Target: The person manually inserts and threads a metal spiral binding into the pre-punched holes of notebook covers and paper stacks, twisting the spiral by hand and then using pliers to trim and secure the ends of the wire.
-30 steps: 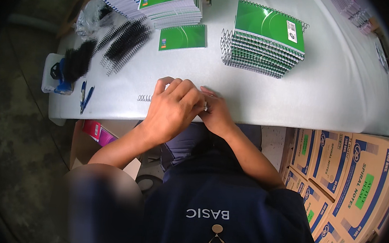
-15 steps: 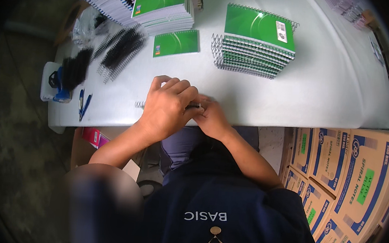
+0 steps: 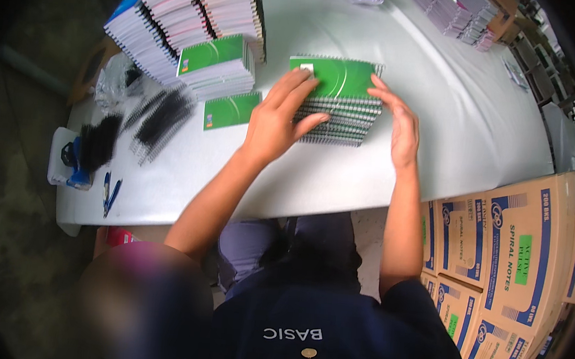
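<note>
A stack of green spiral notebooks (image 3: 343,76) stands on the table in front of me, its many coil edges facing me. My left hand (image 3: 276,114) is at the stack's left side, fingers stretched over the top cover and thumb spread along the front. My right hand (image 3: 401,128) is open at the right side, its fingertips by the far right corner of the top notebook. A small white label (image 3: 308,67) shows beside my left fingers. To the left lies a single green notebook (image 3: 231,111), in front of a pile of green-covered pads (image 3: 215,72).
Tall book stacks (image 3: 226,13) rise at the back left. Black coils (image 3: 160,125) lie near a plastic bag (image 3: 114,81). Blue-handled pliers (image 3: 110,194) lie at the front left, beside a white container (image 3: 63,158). Cartons (image 3: 518,248) are piled right of the table.
Both hands have moved from the table's front edge, where they held a coiled item, forward to the stack. The label on the top cover is now at left instead of right. The view has shifted.
</note>
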Demonstrator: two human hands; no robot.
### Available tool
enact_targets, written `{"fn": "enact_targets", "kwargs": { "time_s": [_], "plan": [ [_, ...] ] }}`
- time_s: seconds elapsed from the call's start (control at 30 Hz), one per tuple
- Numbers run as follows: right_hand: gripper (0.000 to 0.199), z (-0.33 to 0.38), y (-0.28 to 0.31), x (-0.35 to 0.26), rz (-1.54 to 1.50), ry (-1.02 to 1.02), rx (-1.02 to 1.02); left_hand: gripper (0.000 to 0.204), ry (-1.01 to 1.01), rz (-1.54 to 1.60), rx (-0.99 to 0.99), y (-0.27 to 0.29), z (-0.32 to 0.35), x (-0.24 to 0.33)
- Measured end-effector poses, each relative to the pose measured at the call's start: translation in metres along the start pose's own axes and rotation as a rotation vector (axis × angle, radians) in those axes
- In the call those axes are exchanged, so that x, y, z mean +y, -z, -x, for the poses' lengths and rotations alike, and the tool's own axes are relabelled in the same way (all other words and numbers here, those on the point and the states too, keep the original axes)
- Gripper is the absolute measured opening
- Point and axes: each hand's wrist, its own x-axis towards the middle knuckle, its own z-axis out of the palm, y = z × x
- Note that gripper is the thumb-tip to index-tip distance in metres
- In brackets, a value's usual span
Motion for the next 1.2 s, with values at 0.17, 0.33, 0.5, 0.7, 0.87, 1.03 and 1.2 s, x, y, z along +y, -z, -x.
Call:
{"fn": "enact_targets", "kwargs": {
  "time_s": [0.17, 0.33, 0.5, 0.7, 0.87, 1.03, 1.2],
  "plan": [
    [0.042, 0.012, -0.052, -0.002, 0.058, -0.033, 0.372, 0.028, 0.519, 0.320, 0.250, -0.017, 0.007, -0.003],
    [0.033, 0.012, -0.077, 0.007, 0.108, 0.094, 0.607, 0.023, 0.651, 0.380, 0.502, -0.030, -0.001, -0.001],
    [0.030, 0.013, -0.073, 0.013, 0.111, 0.048, 0.611, 0.022, 0.794, 0.342, 0.395, -0.018, -0.009, 0.004],
    [0.031, 0.027, -0.061, -0.008, 0.318, 0.274, 0.690, 0.023, 0.585, 0.087, -0.054, 0.038, 0.024, -0.093],
    [0.034, 0.076, -0.104, -0.030, -0.003, 0.169, 0.340, 0.050, 0.528, -0.370, -0.483, 0.049, 0.077, -0.118],
    [0.056, 0.153, -0.121, -0.027, -0.795, -1.355, -0.765, 0.049, 0.418, -0.242, -0.626, 0.069, 0.119, -0.057],
    [0.051, 0.190, -0.137, -0.027, -1.056, -1.287, -0.297, 0.050, 0.394, 0.158, -0.817, 0.119, 0.157, 0.029]
  ]
}}
